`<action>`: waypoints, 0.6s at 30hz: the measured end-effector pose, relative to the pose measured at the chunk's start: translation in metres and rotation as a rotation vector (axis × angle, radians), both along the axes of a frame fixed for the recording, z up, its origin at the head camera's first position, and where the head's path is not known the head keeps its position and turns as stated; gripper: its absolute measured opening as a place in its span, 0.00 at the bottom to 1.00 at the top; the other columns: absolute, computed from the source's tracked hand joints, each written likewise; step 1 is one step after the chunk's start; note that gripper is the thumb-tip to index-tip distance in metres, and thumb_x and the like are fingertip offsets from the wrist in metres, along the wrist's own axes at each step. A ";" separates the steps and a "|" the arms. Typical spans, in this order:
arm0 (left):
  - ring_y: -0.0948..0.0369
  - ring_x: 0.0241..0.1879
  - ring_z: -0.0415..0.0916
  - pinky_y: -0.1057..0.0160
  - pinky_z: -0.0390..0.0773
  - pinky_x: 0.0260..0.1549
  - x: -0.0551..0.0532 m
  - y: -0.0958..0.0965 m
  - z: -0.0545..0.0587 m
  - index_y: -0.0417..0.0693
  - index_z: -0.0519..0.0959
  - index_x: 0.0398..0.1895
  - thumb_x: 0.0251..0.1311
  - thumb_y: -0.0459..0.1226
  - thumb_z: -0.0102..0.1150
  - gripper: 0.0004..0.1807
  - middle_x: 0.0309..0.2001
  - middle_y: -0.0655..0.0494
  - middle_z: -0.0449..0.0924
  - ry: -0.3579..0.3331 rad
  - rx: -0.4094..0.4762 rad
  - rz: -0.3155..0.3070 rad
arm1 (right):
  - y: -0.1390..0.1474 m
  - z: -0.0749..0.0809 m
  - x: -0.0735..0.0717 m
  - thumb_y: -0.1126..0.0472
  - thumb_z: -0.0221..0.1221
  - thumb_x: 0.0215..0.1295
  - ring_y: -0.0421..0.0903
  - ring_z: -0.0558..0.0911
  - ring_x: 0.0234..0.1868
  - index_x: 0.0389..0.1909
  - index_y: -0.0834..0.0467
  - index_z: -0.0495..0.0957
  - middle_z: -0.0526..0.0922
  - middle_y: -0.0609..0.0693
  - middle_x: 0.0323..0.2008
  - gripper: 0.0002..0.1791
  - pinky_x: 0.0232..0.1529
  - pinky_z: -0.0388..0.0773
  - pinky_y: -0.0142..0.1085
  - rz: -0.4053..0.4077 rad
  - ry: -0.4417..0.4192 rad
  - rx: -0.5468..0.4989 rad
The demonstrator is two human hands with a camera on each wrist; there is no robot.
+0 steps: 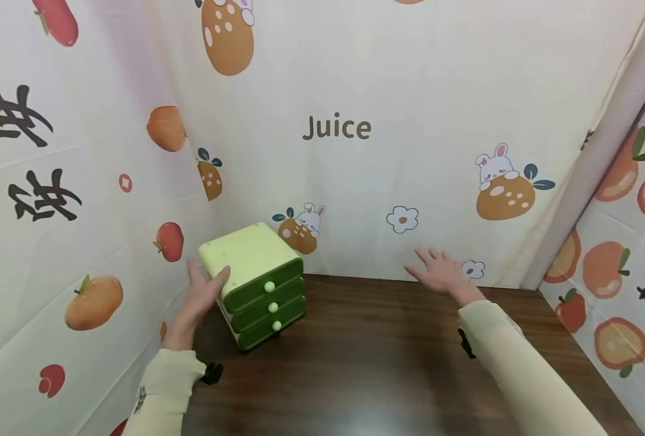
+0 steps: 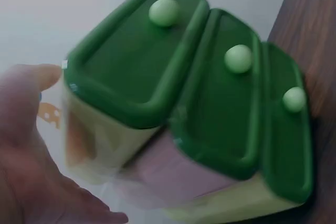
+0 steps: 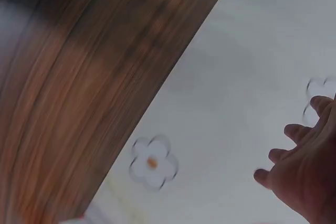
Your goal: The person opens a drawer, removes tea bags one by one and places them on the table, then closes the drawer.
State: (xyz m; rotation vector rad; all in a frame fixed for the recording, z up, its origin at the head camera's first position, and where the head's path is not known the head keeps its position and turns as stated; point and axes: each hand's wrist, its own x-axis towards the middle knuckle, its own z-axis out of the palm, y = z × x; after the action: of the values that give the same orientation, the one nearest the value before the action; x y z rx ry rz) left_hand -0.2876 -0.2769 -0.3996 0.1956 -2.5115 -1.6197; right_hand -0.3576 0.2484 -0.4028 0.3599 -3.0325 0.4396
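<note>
A small drawer box (image 1: 251, 251) with a pale green top and three dark green drawer fronts (image 2: 215, 87) stands at the back left of the table. Each front carries a round light green knob (image 1: 269, 286). At the box's left side is my left hand (image 1: 201, 293), its fingers spread and the thumb over the near top edge. Whether it touches the box I cannot tell. In the left wrist view the thumb tip appears beside the top front's corner. My right hand (image 1: 439, 272) is held out at the right, fingers spread, holding nothing, near the back curtain.
The dark wooden table (image 1: 355, 363) meets a white printed curtain (image 1: 409, 121) at the back. More printed curtains stand close on the left (image 1: 109, 242) and on the right (image 1: 611, 272).
</note>
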 end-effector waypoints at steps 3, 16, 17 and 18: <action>0.51 0.71 0.16 0.44 0.36 0.67 0.003 0.006 -0.011 0.57 0.09 0.69 0.64 0.61 0.50 0.61 0.72 0.51 0.08 0.006 0.091 0.032 | -0.028 -0.006 -0.014 0.33 0.38 0.72 0.70 0.51 0.69 0.74 0.64 0.52 0.52 0.70 0.71 0.45 0.64 0.47 0.64 0.066 -0.030 -0.064; 0.58 0.72 0.33 0.46 0.46 0.64 -0.001 0.018 -0.046 0.69 0.25 0.76 0.70 0.57 0.46 0.47 0.76 0.63 0.25 0.129 0.413 0.013 | -0.175 -0.013 -0.050 0.29 0.37 0.70 0.54 0.54 0.73 0.77 0.53 0.48 0.52 0.53 0.75 0.44 0.67 0.52 0.52 0.269 -0.223 -0.428; 0.59 0.72 0.33 0.46 0.46 0.64 -0.001 0.019 -0.047 0.71 0.24 0.75 0.70 0.57 0.46 0.47 0.76 0.64 0.23 0.126 0.428 0.017 | -0.186 -0.012 -0.051 0.30 0.38 0.70 0.54 0.55 0.72 0.77 0.52 0.48 0.52 0.52 0.75 0.44 0.67 0.54 0.52 0.288 -0.229 -0.468; 0.59 0.72 0.33 0.46 0.47 0.64 -0.001 0.019 -0.049 0.72 0.25 0.75 0.70 0.57 0.47 0.46 0.76 0.65 0.24 0.130 0.439 0.021 | -0.196 -0.011 -0.052 0.30 0.38 0.70 0.53 0.54 0.73 0.77 0.52 0.48 0.52 0.51 0.75 0.43 0.67 0.54 0.52 0.307 -0.231 -0.503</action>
State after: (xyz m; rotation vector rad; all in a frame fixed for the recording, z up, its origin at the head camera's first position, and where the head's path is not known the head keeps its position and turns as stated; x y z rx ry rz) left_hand -0.2890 -0.2583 -0.4485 0.1567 -2.0247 -2.0807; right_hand -0.4099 0.0521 -0.4134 0.7799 -2.9233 1.3087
